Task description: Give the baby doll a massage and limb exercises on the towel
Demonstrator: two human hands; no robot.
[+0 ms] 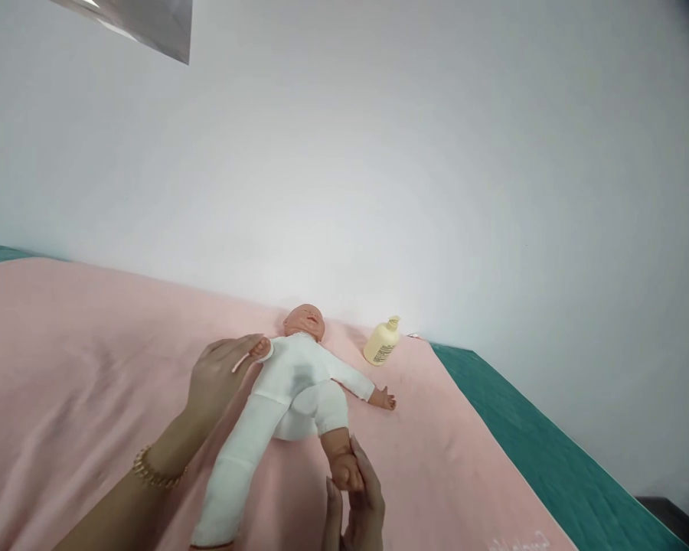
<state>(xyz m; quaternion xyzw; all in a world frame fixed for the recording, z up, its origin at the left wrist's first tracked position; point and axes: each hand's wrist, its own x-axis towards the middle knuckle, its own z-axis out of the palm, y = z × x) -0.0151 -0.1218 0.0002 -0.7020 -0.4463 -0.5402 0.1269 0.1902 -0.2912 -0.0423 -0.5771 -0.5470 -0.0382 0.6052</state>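
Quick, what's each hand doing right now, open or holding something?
Left hand: closed around the doll's hand.
Right hand: closed around the doll's foot.

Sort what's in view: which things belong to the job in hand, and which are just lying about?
In hand: baby doll; left hand holding its hand; right hand holding its foot; pink blanket under it.
Lying about: cream lotion bottle by the wall; green sheet.
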